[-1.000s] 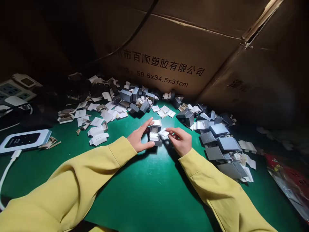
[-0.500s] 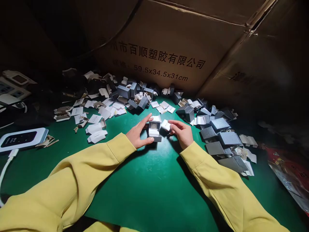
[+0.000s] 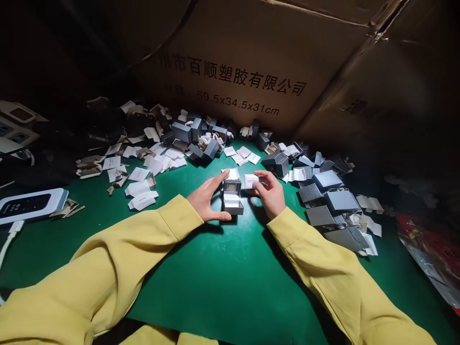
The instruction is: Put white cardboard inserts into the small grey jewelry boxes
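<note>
A small grey hinged box (image 3: pixel 232 196) stands open on the green mat (image 3: pixel 230 278), white lining showing inside. My left hand (image 3: pixel 207 199) grips it between thumb and forefinger from the left side. My right hand (image 3: pixel 270 192) pinches a small white card (image 3: pixel 251 181) just to the right of the box's raised lid. Both arms wear yellow sleeves.
Heaps of grey boxes (image 3: pixel 325 191) lie to the right and at the back (image 3: pixel 196 136). White cards (image 3: pixel 142 194) are scattered on the left. A white device with a cable (image 3: pixel 30 203) sits far left. Large cardboard cartons (image 3: pixel 244 62) wall off the back.
My right hand has turned the white card upright and brought it beside the box's lid. The left hand has kept its hold on the box. The view has shifted slightly.
</note>
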`<act>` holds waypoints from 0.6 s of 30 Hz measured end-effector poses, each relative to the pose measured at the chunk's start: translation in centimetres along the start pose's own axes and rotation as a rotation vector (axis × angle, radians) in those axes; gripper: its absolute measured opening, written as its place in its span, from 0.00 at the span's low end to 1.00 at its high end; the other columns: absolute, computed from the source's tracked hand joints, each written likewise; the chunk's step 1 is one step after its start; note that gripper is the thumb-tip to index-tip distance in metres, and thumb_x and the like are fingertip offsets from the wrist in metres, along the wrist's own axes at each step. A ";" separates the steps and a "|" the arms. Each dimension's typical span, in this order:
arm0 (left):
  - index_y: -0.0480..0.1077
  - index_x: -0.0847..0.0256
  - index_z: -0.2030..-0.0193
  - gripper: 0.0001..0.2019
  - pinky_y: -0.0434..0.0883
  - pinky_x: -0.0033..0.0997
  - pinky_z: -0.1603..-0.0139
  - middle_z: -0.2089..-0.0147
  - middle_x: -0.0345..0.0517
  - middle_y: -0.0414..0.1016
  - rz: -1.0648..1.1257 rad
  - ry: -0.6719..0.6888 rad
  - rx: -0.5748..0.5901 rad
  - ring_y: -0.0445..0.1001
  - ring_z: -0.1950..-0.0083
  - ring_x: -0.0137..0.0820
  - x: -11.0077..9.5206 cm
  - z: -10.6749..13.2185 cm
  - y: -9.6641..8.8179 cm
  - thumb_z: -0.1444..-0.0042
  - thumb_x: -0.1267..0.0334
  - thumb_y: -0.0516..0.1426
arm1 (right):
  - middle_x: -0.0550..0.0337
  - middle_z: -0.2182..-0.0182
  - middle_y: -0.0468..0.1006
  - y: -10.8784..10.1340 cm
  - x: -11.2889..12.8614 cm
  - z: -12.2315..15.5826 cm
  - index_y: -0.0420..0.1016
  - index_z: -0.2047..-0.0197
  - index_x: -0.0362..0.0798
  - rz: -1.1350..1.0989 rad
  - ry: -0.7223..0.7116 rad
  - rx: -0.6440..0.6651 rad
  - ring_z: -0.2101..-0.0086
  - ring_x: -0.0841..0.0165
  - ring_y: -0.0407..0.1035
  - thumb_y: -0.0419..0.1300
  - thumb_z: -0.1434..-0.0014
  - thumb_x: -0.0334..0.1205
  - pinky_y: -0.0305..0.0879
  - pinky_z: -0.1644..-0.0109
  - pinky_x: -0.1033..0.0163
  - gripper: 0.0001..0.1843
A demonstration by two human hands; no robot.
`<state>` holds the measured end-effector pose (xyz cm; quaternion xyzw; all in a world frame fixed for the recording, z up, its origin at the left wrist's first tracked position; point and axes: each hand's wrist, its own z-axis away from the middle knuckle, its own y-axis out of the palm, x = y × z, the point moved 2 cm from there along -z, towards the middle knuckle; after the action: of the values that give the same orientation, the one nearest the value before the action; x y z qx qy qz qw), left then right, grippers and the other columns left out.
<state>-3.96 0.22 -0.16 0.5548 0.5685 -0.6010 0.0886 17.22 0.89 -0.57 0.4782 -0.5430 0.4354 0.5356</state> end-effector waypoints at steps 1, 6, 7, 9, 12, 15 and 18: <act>0.40 0.53 0.28 0.57 0.54 0.54 0.33 0.32 0.58 0.55 -0.020 0.016 0.004 0.54 0.32 0.51 -0.1 0.0 0.0 0.61 0.42 0.66 | 0.66 0.73 0.69 -0.1 0.0 0.0 0.71 0.61 0.49 0.031 -0.043 -0.021 0.72 0.71 0.69 0.64 0.54 0.43 0.74 0.67 0.60 0.16; 0.34 0.53 0.28 0.61 0.55 0.56 0.35 0.35 0.58 0.58 -0.023 0.021 -0.010 0.57 0.34 0.51 -0.1 -0.2 0.1 0.62 0.44 0.67 | 0.63 0.71 0.74 -0.2 0.7 0.7 0.70 0.62 0.49 0.251 -0.315 -0.071 0.70 0.70 0.70 0.62 0.47 0.46 0.69 0.66 0.64 0.12; 0.32 0.53 0.28 0.62 0.58 0.55 0.35 0.36 0.58 0.59 0.000 0.014 -0.011 0.60 0.36 0.50 0.0 -0.2 0.1 0.62 0.45 0.67 | 0.61 0.68 0.75 0.0 0.8 1.0 0.71 0.61 0.50 0.297 -0.354 -0.042 0.68 0.69 0.71 0.61 0.46 0.46 0.69 0.65 0.63 0.12; 0.30 0.52 0.28 0.62 0.61 0.52 0.37 0.37 0.57 0.60 0.040 0.005 -0.011 0.64 0.39 0.47 0.0 -0.3 0.1 0.61 0.47 0.68 | 0.58 0.65 0.77 0.6 1.2 1.4 0.73 0.59 0.50 0.375 -0.404 0.032 0.65 0.68 0.71 0.59 0.44 0.45 0.69 0.62 0.63 0.11; 0.30 0.52 0.28 0.62 0.64 0.50 0.39 0.37 0.56 0.61 0.067 -0.007 -0.016 0.67 0.41 0.46 0.0 -0.3 0.1 0.61 0.48 0.68 | 0.57 0.64 0.78 1.2 1.5 1.7 0.76 0.59 0.51 0.449 -0.439 0.080 0.66 0.67 0.71 0.57 0.42 0.45 0.69 0.61 0.61 0.11; 0.31 0.52 0.28 0.61 0.64 0.51 0.40 0.37 0.56 0.62 0.068 -0.026 -0.018 0.68 0.43 0.45 -0.2 -0.4 0.0 0.61 0.48 0.68 | 0.57 0.67 0.78 1.5 1.6 1.6 0.77 0.63 0.51 0.481 -0.467 0.086 0.69 0.68 0.69 0.57 0.41 0.46 0.68 0.62 0.61 0.11; 0.32 0.53 0.28 0.61 0.65 0.50 0.40 0.37 0.57 0.61 0.050 -0.022 -0.013 0.69 0.44 0.45 -0.2 -0.4 0.0 0.60 0.47 0.67 | 0.57 0.68 0.78 1.6 1.8 1.5 0.78 0.65 0.51 0.498 -0.512 0.120 0.69 0.68 0.68 0.57 0.40 0.46 0.68 0.64 0.61 0.11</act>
<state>-3.66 0.46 0.14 0.5616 0.5572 -0.6011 0.1135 15.44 -0.43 1.17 0.4555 -0.7328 0.4498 0.2306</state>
